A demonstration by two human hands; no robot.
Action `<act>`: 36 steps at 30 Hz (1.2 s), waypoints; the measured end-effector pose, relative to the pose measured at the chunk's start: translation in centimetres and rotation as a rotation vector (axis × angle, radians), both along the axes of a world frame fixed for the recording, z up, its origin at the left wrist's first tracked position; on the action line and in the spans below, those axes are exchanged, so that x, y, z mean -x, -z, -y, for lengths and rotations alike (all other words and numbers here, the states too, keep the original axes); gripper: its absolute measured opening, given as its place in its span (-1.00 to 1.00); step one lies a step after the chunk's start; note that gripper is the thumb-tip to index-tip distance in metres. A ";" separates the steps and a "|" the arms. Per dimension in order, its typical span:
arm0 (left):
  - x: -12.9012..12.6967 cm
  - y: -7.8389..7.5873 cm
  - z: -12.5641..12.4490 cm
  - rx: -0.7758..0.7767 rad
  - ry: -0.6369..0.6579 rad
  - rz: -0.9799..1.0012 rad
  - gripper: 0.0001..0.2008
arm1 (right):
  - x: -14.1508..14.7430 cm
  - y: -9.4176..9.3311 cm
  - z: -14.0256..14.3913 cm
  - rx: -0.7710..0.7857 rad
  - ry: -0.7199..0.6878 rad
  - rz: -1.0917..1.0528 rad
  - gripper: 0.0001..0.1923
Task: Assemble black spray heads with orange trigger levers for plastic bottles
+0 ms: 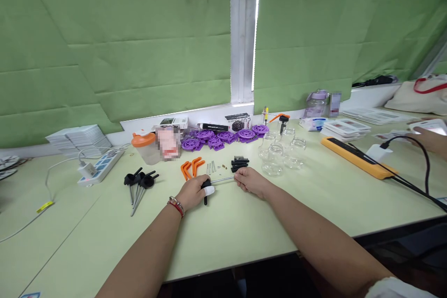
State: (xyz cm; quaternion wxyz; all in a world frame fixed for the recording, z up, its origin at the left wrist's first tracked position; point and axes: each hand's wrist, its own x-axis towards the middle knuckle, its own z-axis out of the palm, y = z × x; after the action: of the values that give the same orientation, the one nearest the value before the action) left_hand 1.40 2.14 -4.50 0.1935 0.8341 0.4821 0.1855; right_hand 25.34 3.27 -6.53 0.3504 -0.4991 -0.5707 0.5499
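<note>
Forearms reach in — left hand [193, 192] grips the black-handled metal rod [220, 180], lying crosswise; right hand [249, 180] pinches its far tip, beside the clear glass jars [279, 152].

Shiny metal rod [223, 179], matt black plastic handle [206, 192], clear glass jars [275, 154]

Left hand [191, 192] wrapped around a black pump head [206, 187], right hand [248, 180] pinching the far end of its metal tube [223, 179]. Orange clips [190, 167], purple wheels [223, 138] and glass jars [277, 151] just beyond on the pale surface [244, 228].
</note>
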 end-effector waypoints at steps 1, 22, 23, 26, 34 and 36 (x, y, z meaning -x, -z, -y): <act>0.0 0.0 0.0 -0.001 0.000 -0.002 -0.71 | 0.0 0.0 0.0 -0.001 -0.001 -0.002 -0.77; 0.2 0.4 0.0 -0.031 -0.002 -0.032 -0.74 | -0.1 0.1 0.0 0.007 -0.014 -0.039 -0.85; 0.2 0.4 0.0 -0.034 -0.002 -0.032 -0.74 | -0.1 0.0 0.0 0.006 -0.013 -0.036 -0.84; 0.2 0.4 -0.1 -0.036 0.001 -0.031 -0.73 | -0.1 -0.3 0.2 0.007 -0.010 -0.026 -0.81; 0.3 0.6 -0.2 -0.032 0.006 -0.023 -0.72 | 0.0 -1.1 0.7 0.026 -0.003 -0.003 -0.83; 0.3 0.7 -0.2 -0.033 0.007 -0.022 -0.71 | -0.1 -1.1 0.6 0.030 -0.001 -0.023 -0.92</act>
State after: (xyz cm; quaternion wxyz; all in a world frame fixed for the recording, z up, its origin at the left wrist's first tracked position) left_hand 1.05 2.34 -5.18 0.1751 0.8407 0.4783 0.1837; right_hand 25.42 2.63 -5.47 0.3491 -0.4975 -0.5585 0.5646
